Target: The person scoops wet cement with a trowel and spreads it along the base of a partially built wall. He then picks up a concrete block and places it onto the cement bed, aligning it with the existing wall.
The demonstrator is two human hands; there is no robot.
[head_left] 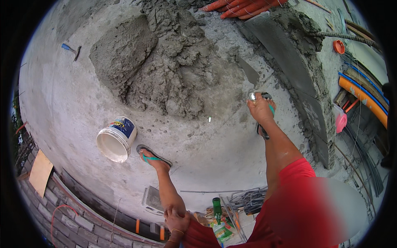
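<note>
My right hand (261, 108) grips a trowel (249, 71), its grey blade pointing toward the wet mortar heap (173, 70). My right foot in a flip-flop is beneath that hand. My left hand (177, 221) is wrapped over my left knee at the lower edge. A white bucket (115, 144) lies tipped beside my left flip-flopped foot (153, 157), below and left of the heap.
A mortared block ledge (297, 82) runs along the right, beside orange pipes (359, 95) and rods. Orange hoses (240, 8) lie at the top, a blue-handled tool (71, 49) at left. Wires (248, 200), a green bottle (216, 208) and bricks (78, 219) lie low in view.
</note>
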